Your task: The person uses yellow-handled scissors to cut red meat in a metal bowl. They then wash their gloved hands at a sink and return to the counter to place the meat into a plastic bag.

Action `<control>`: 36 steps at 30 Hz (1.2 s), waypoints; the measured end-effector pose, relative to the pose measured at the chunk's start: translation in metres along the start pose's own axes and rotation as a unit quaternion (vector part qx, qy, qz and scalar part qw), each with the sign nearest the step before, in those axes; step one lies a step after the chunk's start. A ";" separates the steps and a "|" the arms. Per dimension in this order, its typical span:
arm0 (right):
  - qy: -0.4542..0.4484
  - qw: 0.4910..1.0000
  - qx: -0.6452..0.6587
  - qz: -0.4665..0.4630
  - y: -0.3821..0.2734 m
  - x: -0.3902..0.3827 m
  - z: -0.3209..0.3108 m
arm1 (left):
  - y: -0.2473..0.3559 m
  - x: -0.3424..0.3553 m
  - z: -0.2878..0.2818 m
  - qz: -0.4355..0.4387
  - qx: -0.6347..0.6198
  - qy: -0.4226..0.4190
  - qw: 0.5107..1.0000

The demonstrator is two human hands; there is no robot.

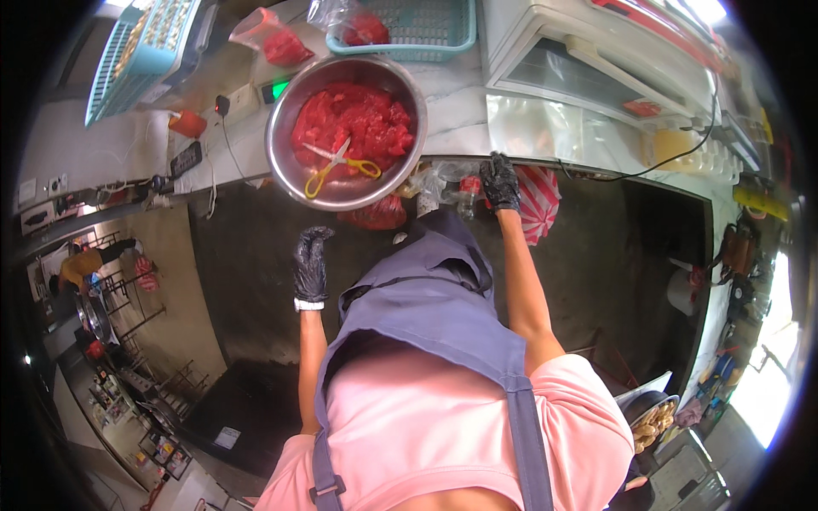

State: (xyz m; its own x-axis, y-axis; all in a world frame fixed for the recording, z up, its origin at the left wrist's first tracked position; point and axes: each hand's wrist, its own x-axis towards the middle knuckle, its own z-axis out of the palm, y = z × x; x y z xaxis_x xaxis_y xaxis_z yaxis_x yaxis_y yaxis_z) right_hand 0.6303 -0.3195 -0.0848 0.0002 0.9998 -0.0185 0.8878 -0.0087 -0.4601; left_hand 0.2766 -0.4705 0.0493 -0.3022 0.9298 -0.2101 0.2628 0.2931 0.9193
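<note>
A steel bowl (281,136) on the counter holds a heap of raw red meat pieces (358,115). Yellow-handled scissors (341,166) lie with blades spread on the meat and the bowl's near side. My left hand (310,266), in a black glove with a white cuff edge, hangs below and left of the bowl, empty, its fingers extended and slightly bent. In a matching black glove, my right hand (501,181) is at the counter's front edge, fingers pointing forward, with nothing visible in it. Beside it are a red-and-white striped bag (538,204) and a clear plastic bottle (468,196).
Behind the bowl stand a turquoise basket (415,53) and a bag of red meat (285,47). A white scale (241,100) with a green display sits to its left. At right is a white oven-like appliance (588,72); a black cable (648,170) droops over the counter edge.
</note>
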 end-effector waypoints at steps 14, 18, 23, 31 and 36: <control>-0.058 0.978 -0.134 0.148 0.004 0.088 0.013 | 0.062 0.033 0.023 0.026 0.079 -0.055 0.995; 0.038 0.996 -0.018 0.083 0.045 0.085 0.016 | 0.050 0.052 0.023 0.035 0.070 -0.109 0.991; 0.127 0.985 -0.111 -0.040 0.081 0.084 0.018 | 0.071 0.097 0.030 0.150 0.102 -0.229 0.956; 0.188 0.969 0.095 0.127 0.003 0.059 -0.062 | 0.102 0.131 0.043 0.382 0.219 -0.288 0.850; 0.111 0.987 0.113 -0.013 -0.113 0.017 -0.157 | 0.173 0.125 0.083 0.466 0.164 -0.191 0.848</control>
State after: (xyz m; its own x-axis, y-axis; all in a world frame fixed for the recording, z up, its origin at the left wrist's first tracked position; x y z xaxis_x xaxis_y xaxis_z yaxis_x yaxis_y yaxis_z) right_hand 0.6025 -0.2989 0.1063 0.1020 0.9784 0.1797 0.7638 0.0387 -0.6443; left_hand 0.3599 -0.2852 0.1541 0.4799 0.7769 0.4075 0.4837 -0.6219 0.6159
